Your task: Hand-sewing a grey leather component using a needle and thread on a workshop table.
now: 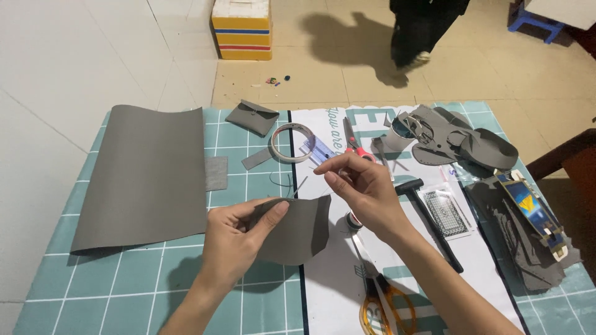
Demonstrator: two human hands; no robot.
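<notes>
Here the left hand (239,232) pinches a soft, floppy grey leather piece (298,228) by its top edge, above the cutting mat's (124,291) near edge; the right hand (363,189) grips perhaps a needle.

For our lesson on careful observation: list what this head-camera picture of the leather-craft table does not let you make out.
- Head view: what the right hand pinches is too small to tell.
- Orange-handled scissors: handles cut off by the bottom edge.
- Person on the floor: cut off by the top edge.
- Grey piece: partly covered by the left hand.
</notes>
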